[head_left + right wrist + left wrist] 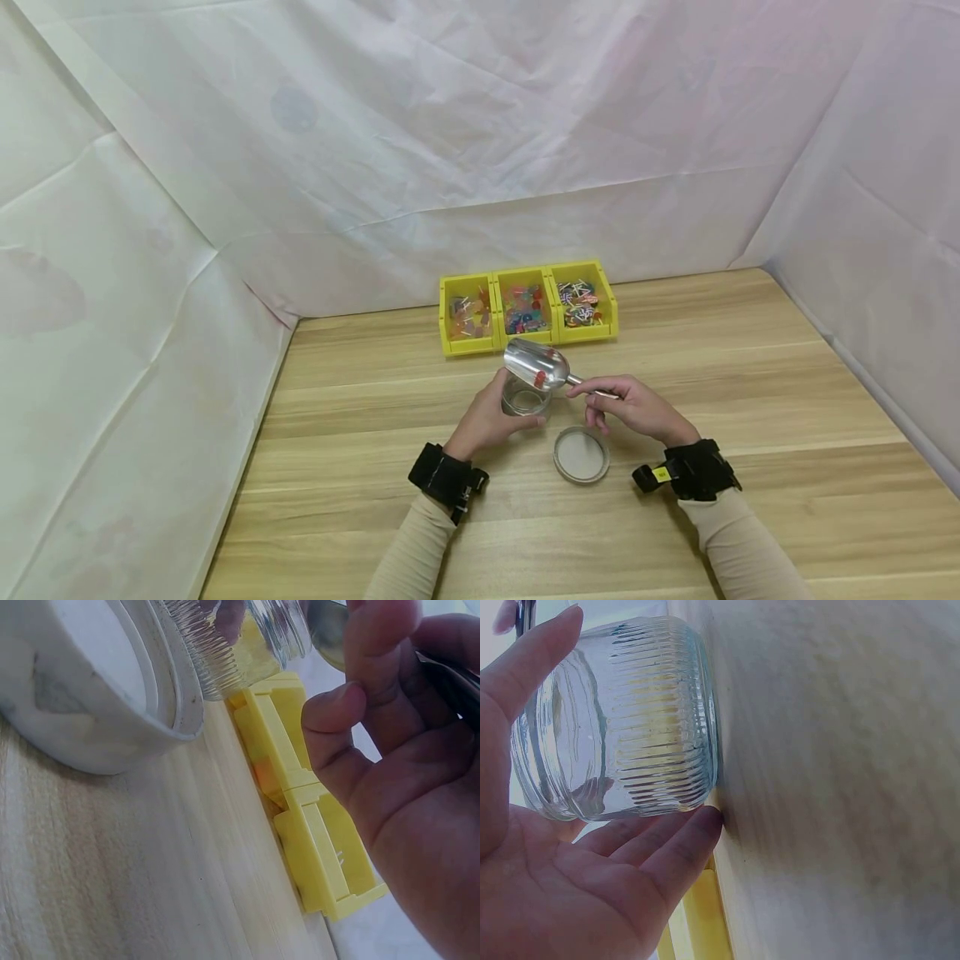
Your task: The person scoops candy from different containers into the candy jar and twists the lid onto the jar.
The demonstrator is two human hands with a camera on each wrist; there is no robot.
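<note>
White sheeting (465, 125) round wood-grained table (757, 392), left grip (487, 420) clasping jar (649, 716), right grip (637, 407) holding scoop (531, 360)

"How did the scoop (530, 360) look?"
"Like metal — smooth, glossy."
"And the jar (652, 735)?"
"Clear ribbed glass; the lid (581, 457) looked matt."
"The bins (470, 346)?"
"Smooth plastic — while the tabletop (360, 408) showed wood grain and the backdrop (450, 125) looked like creased cloth."
</note>
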